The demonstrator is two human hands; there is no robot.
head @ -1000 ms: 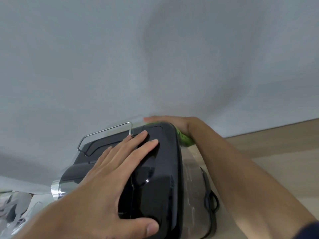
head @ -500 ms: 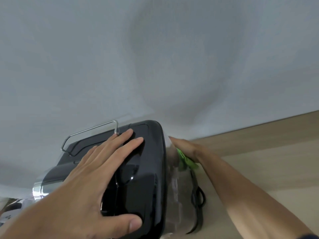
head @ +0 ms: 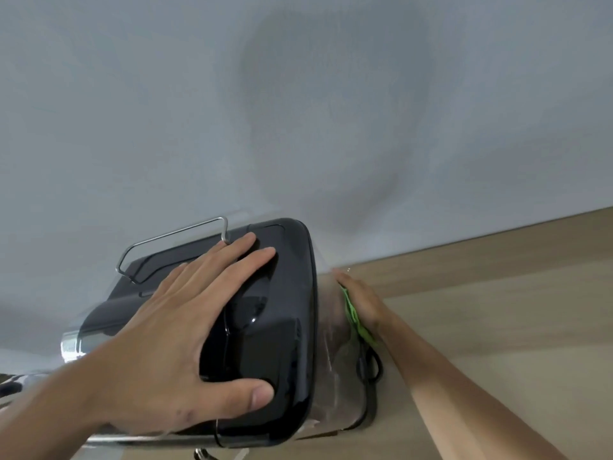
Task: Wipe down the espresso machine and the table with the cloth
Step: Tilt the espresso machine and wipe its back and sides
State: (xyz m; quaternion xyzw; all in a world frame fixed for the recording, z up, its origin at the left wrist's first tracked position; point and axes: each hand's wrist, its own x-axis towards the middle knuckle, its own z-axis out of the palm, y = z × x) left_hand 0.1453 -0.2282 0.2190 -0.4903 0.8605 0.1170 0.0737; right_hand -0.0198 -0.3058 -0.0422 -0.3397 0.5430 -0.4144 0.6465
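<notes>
Head view: glossy black espresso machine (head: 265, 343), two hands, green cloth (head: 355, 318).
Left hand (head: 172, 343) lies flat on the machine's smooth, round-cornered black plastic top, fingers straight and spread, beside a thin bent wire rail (head: 172, 234). Right hand (head: 363, 302), fingers extended and gripping nothing, presses the bright green cloth against the machine's translucent right side. A looped black cord (head: 373, 365) hangs by that side. Pale matte wood-grain table (head: 497, 327) lies to the right, with a plain grey wall (head: 298, 111) behind.
</notes>
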